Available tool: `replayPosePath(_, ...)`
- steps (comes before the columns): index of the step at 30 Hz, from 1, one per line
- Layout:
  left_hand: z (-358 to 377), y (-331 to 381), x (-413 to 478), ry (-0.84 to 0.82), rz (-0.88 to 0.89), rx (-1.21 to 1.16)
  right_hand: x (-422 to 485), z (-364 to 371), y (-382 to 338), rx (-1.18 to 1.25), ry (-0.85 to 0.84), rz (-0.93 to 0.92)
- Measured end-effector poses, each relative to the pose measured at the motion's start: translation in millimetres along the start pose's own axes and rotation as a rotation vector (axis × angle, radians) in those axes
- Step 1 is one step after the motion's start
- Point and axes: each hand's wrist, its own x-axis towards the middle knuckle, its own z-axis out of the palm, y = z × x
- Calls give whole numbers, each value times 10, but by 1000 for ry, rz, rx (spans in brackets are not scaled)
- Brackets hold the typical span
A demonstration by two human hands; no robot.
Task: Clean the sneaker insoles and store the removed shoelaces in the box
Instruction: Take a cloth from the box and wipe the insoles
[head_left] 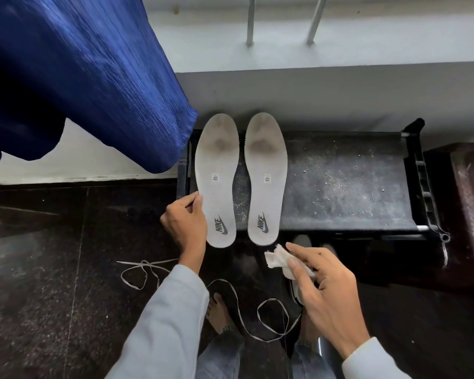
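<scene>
Two pale grey insoles lie side by side on a dusty black rack, toes away from me, both with dark stains near the toe end. My left hand (185, 221) rests its fingertips on the left edge of the left insole (216, 181). The right insole (266, 179) lies untouched beside it. My right hand (326, 294) holds a crumpled white wipe (278, 259) just below the right insole's heel. A white shoelace (238, 310) lies in loose loops on the dark floor between my arms. No box is in view.
The black rack (348, 181) carries grit and dust on its right part. A blue pleated cloth (74, 75) hangs at the upper left. A white ledge with metal bars (282, 20) runs behind. A dark wooden piece (465, 214) stands at the right. My bare foot (219, 313) is below.
</scene>
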Motion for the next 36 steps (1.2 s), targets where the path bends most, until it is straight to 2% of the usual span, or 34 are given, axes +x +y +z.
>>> replayPosePath(4, -107, -75, -30, 24, 147, 75, 51, 18, 35, 4, 2, 37)
replayPosePath(7, -226, -68, -235, 3, 312, 78, 113, 1, -32, 164, -8, 146)
replayPosePath(11, -210, 154, -873, -331, 271, -135, 158, -39, -129, 573, 9, 335)
replayPosePath(13, -88, 241, -1167, -499, 197, -243, 160, -97, -139, 684, 67, 385)
replayPosePath(15, 50, 297, -1378, -589, 113, -361, 139, -173, -110, 748, 97, 415)
replayPosePath(20, 355, 381, -1752, -547, 37, -423, 21, -569, 97, 721, 110, 368)
replayPosePath(25, 712, 498, -2226, -622, 0, -398, -129, -1174, 438, 615, 107, 310)
replayPosePath(30, 1251, 647, -2787, -714, -49, -391, -183, -1802, 900, 548, 192, 367)
replayPosePath(36, 2178, 982, -3453, -808, 0, -398, -24, -2710, 1452, 628, 395, 456)
